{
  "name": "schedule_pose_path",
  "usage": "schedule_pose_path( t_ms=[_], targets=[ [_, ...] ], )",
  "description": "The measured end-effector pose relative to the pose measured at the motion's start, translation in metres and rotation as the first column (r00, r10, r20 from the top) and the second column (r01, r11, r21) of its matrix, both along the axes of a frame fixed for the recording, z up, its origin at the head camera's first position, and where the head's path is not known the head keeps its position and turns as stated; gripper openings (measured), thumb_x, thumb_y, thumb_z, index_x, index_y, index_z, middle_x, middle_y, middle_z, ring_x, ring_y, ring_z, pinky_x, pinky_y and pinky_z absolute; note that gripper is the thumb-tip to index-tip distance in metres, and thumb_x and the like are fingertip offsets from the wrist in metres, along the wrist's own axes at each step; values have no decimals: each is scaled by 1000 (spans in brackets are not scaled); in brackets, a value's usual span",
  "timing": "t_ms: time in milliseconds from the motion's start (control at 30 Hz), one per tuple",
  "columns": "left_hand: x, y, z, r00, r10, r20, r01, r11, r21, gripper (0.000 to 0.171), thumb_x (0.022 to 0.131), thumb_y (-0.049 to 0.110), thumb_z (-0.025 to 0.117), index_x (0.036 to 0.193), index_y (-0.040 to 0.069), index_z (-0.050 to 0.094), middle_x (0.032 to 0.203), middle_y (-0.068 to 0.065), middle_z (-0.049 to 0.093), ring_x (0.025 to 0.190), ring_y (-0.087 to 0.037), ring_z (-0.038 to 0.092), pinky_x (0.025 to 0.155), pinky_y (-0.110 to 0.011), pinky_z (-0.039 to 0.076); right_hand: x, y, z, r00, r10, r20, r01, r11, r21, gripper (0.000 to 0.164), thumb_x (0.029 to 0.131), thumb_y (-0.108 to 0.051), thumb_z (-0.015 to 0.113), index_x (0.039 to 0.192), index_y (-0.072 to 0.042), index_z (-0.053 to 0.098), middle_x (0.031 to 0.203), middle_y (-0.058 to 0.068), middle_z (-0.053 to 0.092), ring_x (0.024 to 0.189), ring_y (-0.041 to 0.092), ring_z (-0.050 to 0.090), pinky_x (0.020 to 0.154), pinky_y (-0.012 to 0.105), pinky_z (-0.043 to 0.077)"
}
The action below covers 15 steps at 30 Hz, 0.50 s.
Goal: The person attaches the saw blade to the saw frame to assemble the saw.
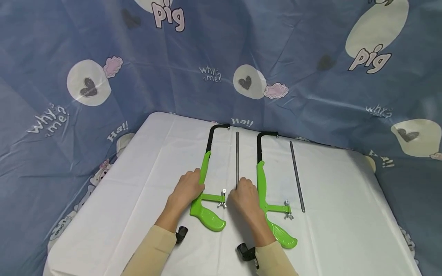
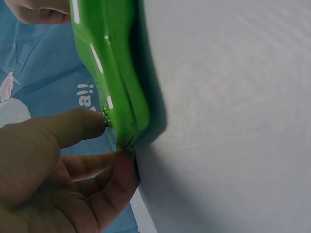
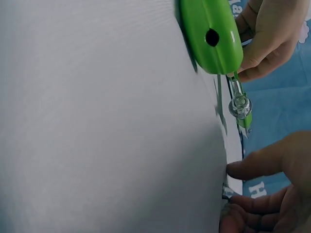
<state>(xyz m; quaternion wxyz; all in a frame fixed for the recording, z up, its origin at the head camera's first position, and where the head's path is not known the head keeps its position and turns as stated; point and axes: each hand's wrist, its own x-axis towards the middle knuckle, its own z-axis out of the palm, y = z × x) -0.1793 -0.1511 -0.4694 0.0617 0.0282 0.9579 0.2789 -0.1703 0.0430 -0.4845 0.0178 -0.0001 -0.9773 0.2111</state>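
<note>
A hacksaw frame point(image 1: 204, 167) with a green handle and black bow lies on the white table. My left hand point(image 1: 188, 188) holds its green spine; in the left wrist view the thumb and fingers pinch the green part point(image 2: 114, 73). To its right is a thin grey saw blade point(image 1: 237, 153), lying lengthwise. My right hand point(image 1: 246, 195) pinches the near end of this blade, which the hand mostly hides. In the right wrist view a small shiny tip point(image 3: 226, 191) shows between right thumb and fingers. Neither the frame's wingnut clamp point(image 1: 222, 199) nor its front pin has a blade on it.
A second green hacksaw frame point(image 1: 261, 184) lies right beside my right hand, partly behind the forearm. Farther right rests another grey blade point(image 1: 297, 176). The white table point(image 1: 345, 214) meets a blue printed cloth point(image 1: 207, 46) at its back and sides.
</note>
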Motion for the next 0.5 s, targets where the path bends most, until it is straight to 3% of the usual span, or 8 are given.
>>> schedule_pose_path(
  t_ms=[500],
  targets=[
    [0,-2,-1,1000,15,3,-15,1000,-1,26,84,4,64,107,-6,57,77,-14,57,57,-22,56,47,-28,45,2,-9,3,999,-5,45,3,999,32,7,79,0,56,82,2,62,81,14,58,72,27,54,69,43,51]
  ],
)
